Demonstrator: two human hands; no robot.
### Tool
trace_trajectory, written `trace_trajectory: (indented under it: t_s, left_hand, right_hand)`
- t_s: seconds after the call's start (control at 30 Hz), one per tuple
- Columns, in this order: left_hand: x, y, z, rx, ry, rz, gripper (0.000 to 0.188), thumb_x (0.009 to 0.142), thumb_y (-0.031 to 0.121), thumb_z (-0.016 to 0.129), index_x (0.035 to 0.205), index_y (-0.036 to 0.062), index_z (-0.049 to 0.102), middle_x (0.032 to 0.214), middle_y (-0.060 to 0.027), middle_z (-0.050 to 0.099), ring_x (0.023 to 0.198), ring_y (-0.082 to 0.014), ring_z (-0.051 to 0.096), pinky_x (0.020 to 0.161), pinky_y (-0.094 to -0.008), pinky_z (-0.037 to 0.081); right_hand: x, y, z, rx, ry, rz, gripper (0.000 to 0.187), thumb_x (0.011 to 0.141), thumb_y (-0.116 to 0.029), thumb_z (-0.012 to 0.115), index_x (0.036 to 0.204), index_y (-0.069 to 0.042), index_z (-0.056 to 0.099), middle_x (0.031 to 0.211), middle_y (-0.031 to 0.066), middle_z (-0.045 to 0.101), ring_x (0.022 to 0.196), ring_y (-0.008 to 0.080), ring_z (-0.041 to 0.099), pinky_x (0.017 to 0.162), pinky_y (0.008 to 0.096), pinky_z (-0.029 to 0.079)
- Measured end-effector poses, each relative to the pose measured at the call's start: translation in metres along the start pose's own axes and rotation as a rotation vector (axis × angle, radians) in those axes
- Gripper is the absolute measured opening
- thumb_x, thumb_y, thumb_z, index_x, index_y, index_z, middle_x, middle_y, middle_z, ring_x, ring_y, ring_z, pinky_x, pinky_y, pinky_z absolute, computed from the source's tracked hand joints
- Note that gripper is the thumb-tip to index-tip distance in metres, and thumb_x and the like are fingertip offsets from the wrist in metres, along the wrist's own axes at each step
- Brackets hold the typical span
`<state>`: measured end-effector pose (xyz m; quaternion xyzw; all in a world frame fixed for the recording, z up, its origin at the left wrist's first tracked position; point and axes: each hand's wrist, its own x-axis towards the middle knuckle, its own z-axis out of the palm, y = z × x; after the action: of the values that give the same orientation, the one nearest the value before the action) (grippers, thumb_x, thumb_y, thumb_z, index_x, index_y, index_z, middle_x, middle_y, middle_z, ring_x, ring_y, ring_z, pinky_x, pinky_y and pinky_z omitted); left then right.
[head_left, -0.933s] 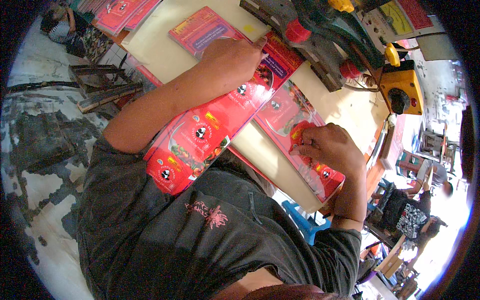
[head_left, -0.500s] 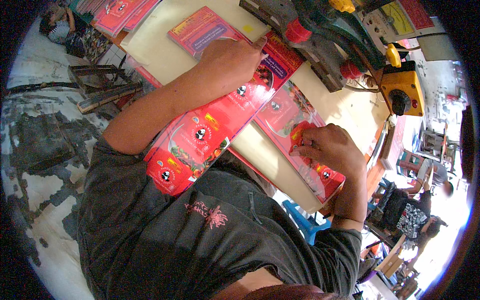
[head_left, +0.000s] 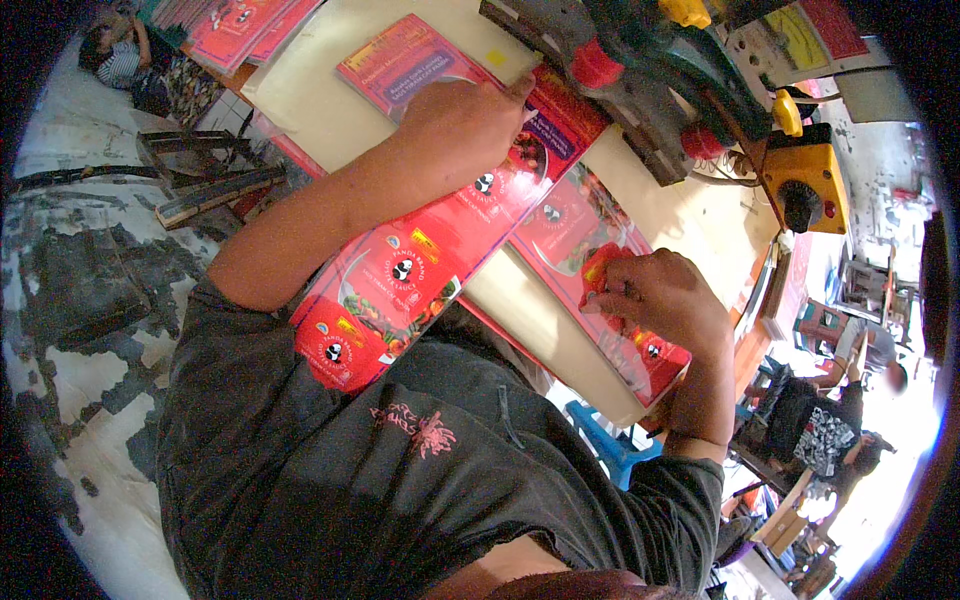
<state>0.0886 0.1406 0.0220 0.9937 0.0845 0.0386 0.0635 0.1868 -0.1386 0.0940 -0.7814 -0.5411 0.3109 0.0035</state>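
A dark shirt is worn at the near edge. A long red printed strip is draped from the table toward the shirt, its near end bent downward. Its far part is covered by the left hand, whose fingers are curled with the index finger extended; whether the strip is gripped or only pressed cannot be told.

On the right, a second red strip is laid flat along the table and overlapped by the right hand, its fingers bent and bunched together; whether anything is pinched cannot be told. A blue stool is partly hidden below the table edge.

Just past the left hand, a red-and-purple printed packet is laid. Beyond the strips, a dark machine with red knobs is placed, and a yellow box with a black dial is seen beside it. Red printed sheets are piled at the far left. Farther off, a person in black is seen.
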Motion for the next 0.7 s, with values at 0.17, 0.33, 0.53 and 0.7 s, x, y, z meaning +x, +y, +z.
trace_trajectory:
  t_s: [0.17, 0.33, 0.53, 0.7]
  left_hand:
    - [-0.0014, 0.0011, -0.0030, -0.006, 0.008, -0.011, 0.051, 0.109, 0.039, 0.045, 0.152, 0.0109, 0.046, 0.071, -0.0183, 0.069, 0.066, -0.0394, 0.071, 0.052, -0.0549, 0.055]
    - [0.0008, -0.0012, -0.0007, 0.039, -0.037, -0.005, 0.053, 0.108, 0.040, 0.046, 0.154, 0.0125, 0.044, 0.071, -0.0180, 0.069, 0.064, -0.0389, 0.071, 0.051, -0.0548, 0.054]
    - [-0.0013, 0.0005, -0.0054, 0.020, -0.014, -0.006, 0.053, 0.108, 0.040, 0.047, 0.153, 0.0121, 0.045, 0.071, -0.0178, 0.069, 0.064, -0.0385, 0.071, 0.051, -0.0547, 0.055]
    - [-0.0015, 0.0002, -0.0014, 0.014, 0.022, -0.005, 0.050, 0.109, 0.039, 0.046, 0.149, 0.0109, 0.049, 0.071, -0.0179, 0.069, 0.065, -0.0389, 0.071, 0.052, -0.0549, 0.055]
  right_hand:
    - [0.0000, -0.0001, 0.0002, -0.008, 0.002, -0.009, 0.042, 0.093, -0.049, 0.074, 0.081, -0.010, 0.069, 0.065, 0.0053, 0.070, 0.066, 0.0253, 0.073, 0.063, 0.0399, 0.054]
    - [-0.0006, 0.0012, -0.0004, 0.029, -0.006, -0.029, 0.043, 0.093, -0.050, 0.073, 0.080, -0.009, 0.068, 0.064, 0.0058, 0.069, 0.064, 0.0242, 0.072, 0.061, 0.0388, 0.054]
    - [-0.0002, -0.0010, -0.0022, 0.047, -0.011, -0.015, 0.044, 0.093, -0.051, 0.073, 0.080, -0.009, 0.068, 0.063, 0.0056, 0.069, 0.065, 0.0252, 0.072, 0.061, 0.0392, 0.053]
    - [-0.0007, -0.0008, -0.0011, 0.012, -0.002, -0.005, 0.045, 0.093, -0.053, 0.072, 0.080, -0.010, 0.068, 0.065, 0.0059, 0.069, 0.067, 0.0272, 0.072, 0.063, 0.0404, 0.053]
